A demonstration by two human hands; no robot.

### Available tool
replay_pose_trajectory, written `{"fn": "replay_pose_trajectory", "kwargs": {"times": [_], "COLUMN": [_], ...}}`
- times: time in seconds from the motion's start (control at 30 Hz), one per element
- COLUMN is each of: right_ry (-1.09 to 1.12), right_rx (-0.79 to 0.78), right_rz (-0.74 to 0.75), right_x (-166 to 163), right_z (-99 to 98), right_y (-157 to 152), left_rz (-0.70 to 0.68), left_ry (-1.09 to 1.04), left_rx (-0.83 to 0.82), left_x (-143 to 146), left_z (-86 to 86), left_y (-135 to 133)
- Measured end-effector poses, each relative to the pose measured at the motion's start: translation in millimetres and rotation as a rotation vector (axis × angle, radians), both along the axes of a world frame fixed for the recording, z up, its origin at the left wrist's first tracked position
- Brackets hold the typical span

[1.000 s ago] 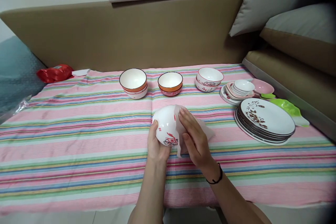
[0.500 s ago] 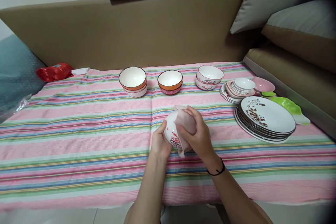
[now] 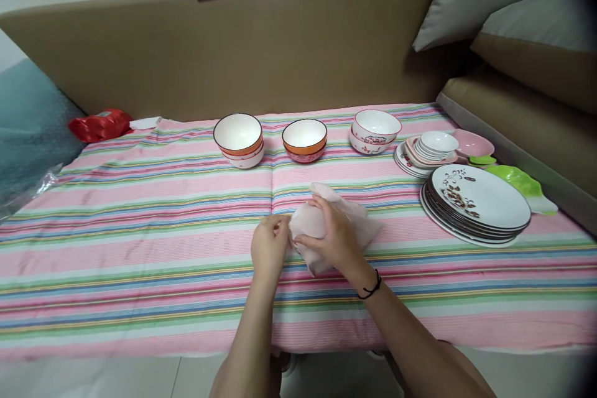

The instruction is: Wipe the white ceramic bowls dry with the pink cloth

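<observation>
A pale pink cloth (image 3: 308, 221) lies draped over an upturned white bowl, which it hides almost wholly. My right hand (image 3: 338, 239) grips the covered bowl through the cloth, thumb on the near side and fingers over the top. At the left edge of the cloth, my left hand (image 3: 269, 250) is closed in a pinch; the cloth's border seems to be between its fingertips, though they are partly hidden. Loose cloth spreads out to the right, beyond my right hand.
Behind stand stacked orange-rimmed bowls (image 3: 238, 132), a smaller bowl stack (image 3: 305, 137) and red-rimmed white bowls (image 3: 375, 129). To the right are a plate stack (image 3: 480, 199), small dishes (image 3: 437, 143), a pink dish (image 3: 473, 144) and a green leaf-shaped dish (image 3: 515, 181). A red package (image 3: 100, 125) lies far left.
The cloth now covers the bowl's printed side, which showed before. My left hand has moved from cupping the bowl to pinching at its left edge. My right hand has shifted slightly left.
</observation>
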State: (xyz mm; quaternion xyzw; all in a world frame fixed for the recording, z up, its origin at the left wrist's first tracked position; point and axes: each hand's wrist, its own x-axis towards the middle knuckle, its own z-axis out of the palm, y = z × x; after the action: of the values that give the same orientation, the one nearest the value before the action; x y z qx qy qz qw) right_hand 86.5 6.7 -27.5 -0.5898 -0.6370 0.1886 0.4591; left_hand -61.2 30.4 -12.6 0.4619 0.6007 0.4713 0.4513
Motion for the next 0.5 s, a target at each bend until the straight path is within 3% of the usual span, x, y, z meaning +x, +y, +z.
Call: {"fn": "replay_pose_trajectory", "kwargs": {"times": [0.1,0.2,0.33,0.5], "right_ry": [-0.057,-0.04,-0.023,-0.008], "right_rx": [-0.004,-0.03,-0.032,-0.064], "right_rz": [-0.016,-0.008,0.007,0.048], "right_x": [-4,-3,-1,2], "right_z": [-1.7,-2.2,-3.5,-5.9], "right_y": [1,0,0,0], "left_rz": [0.004,-0.259,-0.529,-0.581], "left_ry": [0.08,0.097,0.107,0.263], "left_rx": [0.181,0.263,0.267,0.226], "left_x": [-2,8,26,29], "left_z": [10.3,18.7,18.8,12.2], "left_y": [-1,-5,-11,-10]}}
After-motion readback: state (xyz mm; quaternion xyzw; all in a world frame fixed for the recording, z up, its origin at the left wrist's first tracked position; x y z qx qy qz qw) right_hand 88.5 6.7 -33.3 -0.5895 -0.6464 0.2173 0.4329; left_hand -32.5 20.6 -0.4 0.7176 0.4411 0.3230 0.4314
